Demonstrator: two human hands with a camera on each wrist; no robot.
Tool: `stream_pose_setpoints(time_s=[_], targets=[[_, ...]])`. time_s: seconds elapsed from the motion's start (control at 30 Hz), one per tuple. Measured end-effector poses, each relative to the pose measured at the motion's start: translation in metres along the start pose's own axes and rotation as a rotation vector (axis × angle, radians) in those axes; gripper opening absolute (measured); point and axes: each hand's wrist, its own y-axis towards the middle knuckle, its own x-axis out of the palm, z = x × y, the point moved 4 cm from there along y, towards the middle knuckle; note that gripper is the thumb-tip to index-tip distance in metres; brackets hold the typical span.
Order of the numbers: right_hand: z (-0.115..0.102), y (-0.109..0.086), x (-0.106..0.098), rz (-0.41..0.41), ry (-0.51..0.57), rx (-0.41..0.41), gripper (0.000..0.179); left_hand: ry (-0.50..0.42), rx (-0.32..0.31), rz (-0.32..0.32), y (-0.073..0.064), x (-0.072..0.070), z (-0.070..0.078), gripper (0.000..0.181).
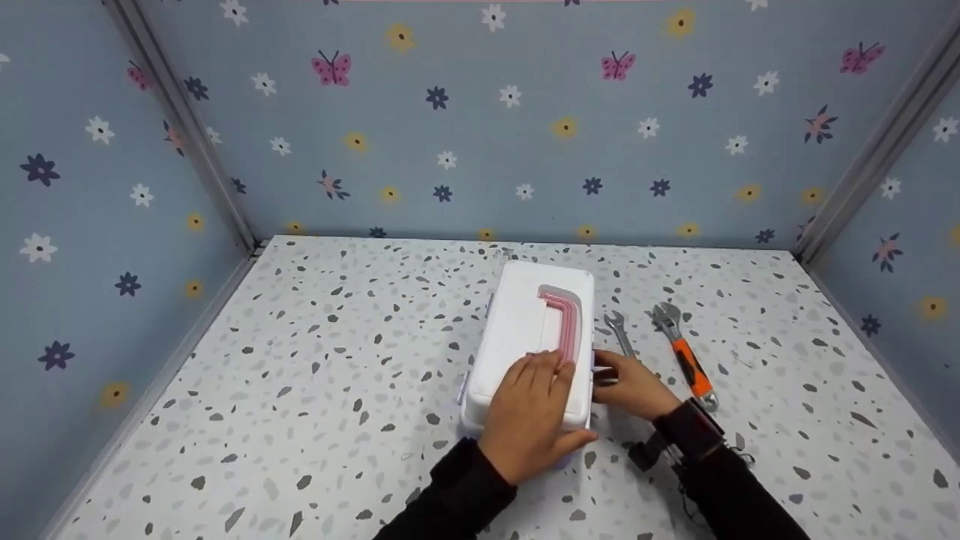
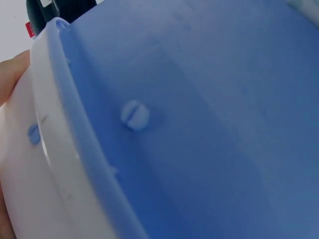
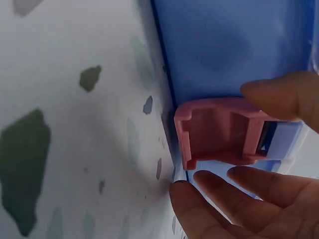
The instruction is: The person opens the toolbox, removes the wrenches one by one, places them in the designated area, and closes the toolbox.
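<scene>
A storage box with a white lid [image 1: 517, 322] and a recessed pink carrying handle [image 1: 570, 319] stands on the speckled table. Flat on the near part of this lid rests my left hand [image 1: 529, 416], its fingers reaching the handle's near end. My right hand [image 1: 634, 386] is at the box's right side. In the right wrist view, a pink latch [image 3: 219, 132] hangs folded out from the blue box wall [image 3: 234, 45]. The right thumb [image 3: 279, 94] lies at the latch's upper edge, and the other fingers stretch just below it. Blue box wall [image 2: 199, 124] fills most of the left wrist view.
Right of the box lies an open-end wrench [image 1: 619, 330], its lower part hidden by the right hand. Beyond it is an adjustable wrench [image 1: 686, 356] with an orange and black handle. Flower-patterned panels [image 1: 480, 127] enclose the table [image 1: 315, 375] at the back and both sides.
</scene>
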Motion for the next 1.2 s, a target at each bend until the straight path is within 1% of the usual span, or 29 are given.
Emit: stream_pose_setpoints(time_s=[0.2,0.37,0.53,0.63,0.7,0.8,0.9,1.07,1.2], targets=[[-0.001,0.002,0.001,0.043,-0.037,-0.022,0.058,0.023,-0.006,-0.012,0.000,0.000,0.000,0.089],[0.002,-0.002,-0.006,0.077,-0.051,-0.019,0.050,0.022,-0.008,-0.034,0.000,0.001,0.000,0.089],[0.005,-0.010,-0.015,0.109,-0.077,-0.024,0.052,0.003,-0.015,-0.056,0.000,0.001,0.000,0.089],[0.006,-0.015,-0.021,0.146,-0.096,-0.035,0.054,-0.001,-0.017,-0.066,0.000,0.000,0.000,0.090],[0.005,-0.018,-0.023,0.171,-0.098,-0.056,0.055,0.002,-0.016,-0.068,0.000,0.000,0.000,0.090],[0.003,-0.022,-0.027,0.213,-0.068,-0.101,0.056,0.008,-0.014,-0.064,0.000,0.000,0.000,0.090],[-0.001,-0.024,-0.029,0.240,-0.004,-0.151,0.058,0.013,-0.012,-0.062,0.000,0.000,0.000,0.091],[-0.004,-0.024,-0.030,0.263,0.082,-0.145,0.064,0.023,-0.010,-0.040,0.000,0.001,0.000,0.091],[-0.007,-0.022,-0.030,0.306,0.136,-0.139,0.066,0.026,-0.008,-0.023,0.000,0.000,0.000,0.091]])
